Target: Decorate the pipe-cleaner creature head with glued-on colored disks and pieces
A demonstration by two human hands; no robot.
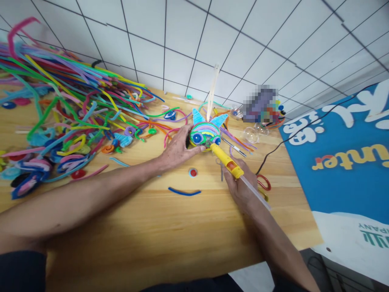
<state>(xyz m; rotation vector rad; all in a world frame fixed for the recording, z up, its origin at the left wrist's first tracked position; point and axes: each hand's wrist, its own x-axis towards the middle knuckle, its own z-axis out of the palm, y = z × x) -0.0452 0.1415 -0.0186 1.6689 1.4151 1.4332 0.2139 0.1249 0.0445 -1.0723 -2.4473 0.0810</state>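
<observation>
A round, colorful pipe-cleaner figure (207, 127) with light-blue ears and blue eyes stands near the wall, a cream strip rising behind it. My left hand (179, 149) is closed round the figure's left side, thumb along its lower front. In my right hand (243, 184) is a yellow glue gun (226, 160) with a clear glue stick out of its back; its nozzle is at the figure's front, between the eyes. Whether the tip touches is too small to tell. Below the figure lie a red button-like piece (193, 172) and a curved blue pipe cleaner (184, 192).
Loose pipe cleaners (75, 89) and small made pieces cover the left of the wooden table (152, 239). Clear plastic balls (251, 135) sit at the back right. Red-handled scissors (263, 182) and a black cable (275, 144) are by my right hand. A white tiled wall (146, 40) stands behind.
</observation>
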